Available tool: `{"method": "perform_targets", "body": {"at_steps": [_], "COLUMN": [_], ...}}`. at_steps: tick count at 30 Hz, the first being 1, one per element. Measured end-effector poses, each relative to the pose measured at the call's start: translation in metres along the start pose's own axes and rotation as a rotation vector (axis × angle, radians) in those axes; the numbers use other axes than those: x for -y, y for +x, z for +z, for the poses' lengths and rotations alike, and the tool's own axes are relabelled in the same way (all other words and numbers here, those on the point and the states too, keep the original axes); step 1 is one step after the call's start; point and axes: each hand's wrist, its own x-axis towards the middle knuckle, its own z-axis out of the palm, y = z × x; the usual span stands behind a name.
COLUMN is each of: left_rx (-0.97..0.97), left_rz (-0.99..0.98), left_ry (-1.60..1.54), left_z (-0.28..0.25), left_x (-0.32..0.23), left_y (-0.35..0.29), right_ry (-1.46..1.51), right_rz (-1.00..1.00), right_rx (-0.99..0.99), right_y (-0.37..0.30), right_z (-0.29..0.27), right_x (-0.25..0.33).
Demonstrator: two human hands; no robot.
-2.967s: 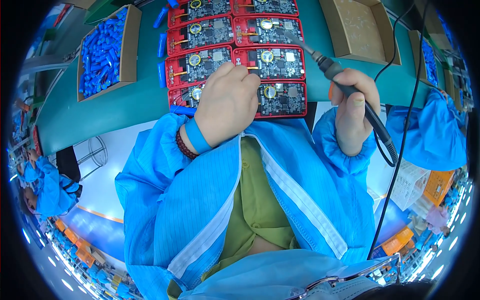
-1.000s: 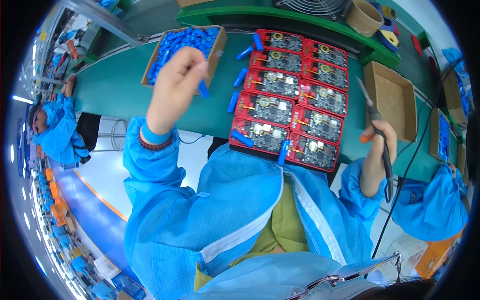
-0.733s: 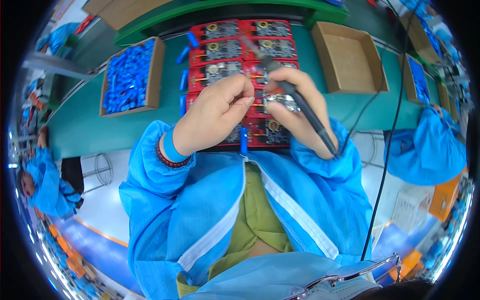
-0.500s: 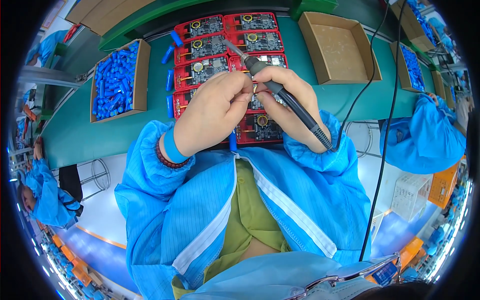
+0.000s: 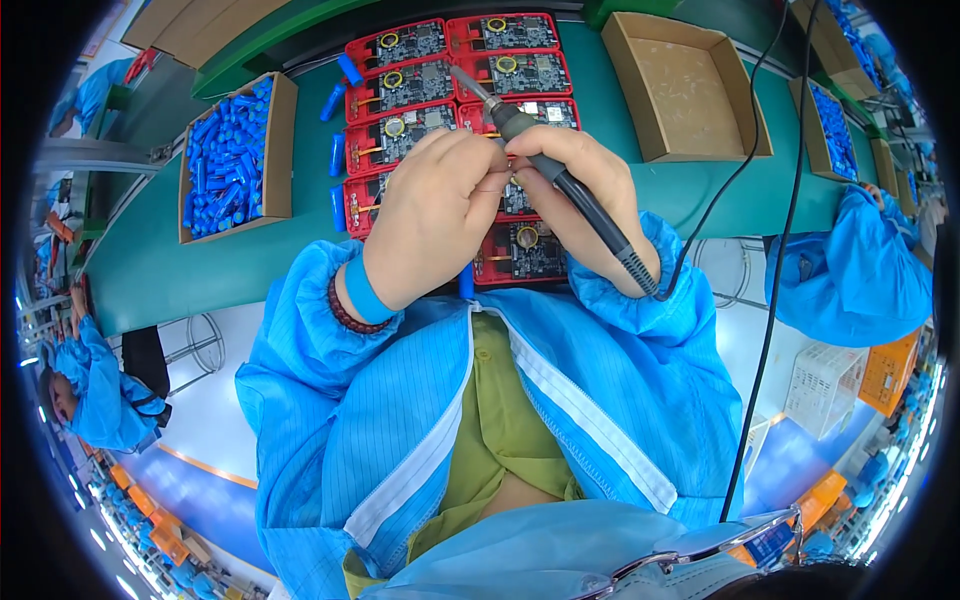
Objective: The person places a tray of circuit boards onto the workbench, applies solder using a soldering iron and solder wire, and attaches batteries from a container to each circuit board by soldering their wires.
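My right hand (image 5: pixel 590 195) is closed round a soldering iron (image 5: pixel 515 122), its metal tip slanting up and left over the boards. My left hand (image 5: pixel 425 220) has thumb and fingers pinched together close to the right fingertips; whatever lies in the pinch is too small to make out. Both hands hover over two columns of red casings (image 5: pixel 352 58) holding dark circuit boards (image 5: pixel 540 262), and cover part of the middle ones. Round coin-like parts with yellow rims (image 5: pixel 507 65) sit on several boards. Blue cylindrical cells (image 5: pixel 336 155) lie along the left column.
At the left stands a cardboard box (image 5: pixel 280 150) full of blue cells; a larger open box (image 5: pixel 690 100) is at the right on the green table (image 5: pixel 240 265). The iron's black cable (image 5: pixel 715 200) loops up past my right arm. Co-workers in blue sit on both sides.
Both hands stay together over the casings with only slight shifts. The iron's tip has dipped a little toward me, and the whole scene has moved slightly in view.
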Motion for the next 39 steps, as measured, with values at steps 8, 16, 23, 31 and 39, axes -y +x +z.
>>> {"method": "perform_targets", "body": {"at_steps": [8, 16, 23, 31, 39], "left_rx": [-0.046, -0.327, -0.04, 0.053, 0.083], "left_rz": [0.061, -0.373, -0.409, -0.172, -0.118], "left_ry": [-0.038, -0.306, -0.277, 0.031, 0.115], "left_z": [0.003, -0.035, -0.01, 0.022, 0.029], "left_x": [-0.001, 0.03, 0.043, 0.041, 0.048], "left_y": [0.001, -0.001, -0.027, -0.012, -0.004], "right_ry": [-0.035, -0.454, -0.63, 0.194, 0.121], "right_rz": [-0.012, 0.024, 0.23, 0.32, 0.395], "right_rx": [0.024, -0.208, -0.382, 0.075, 0.128], "right_y": [0.0, -0.016, -0.007, -0.029, -0.029], "right_z": [-0.004, -0.062, -0.129, -0.063, -0.047], "right_x": [0.004, -0.028, -0.049, 0.007, 0.004]}}
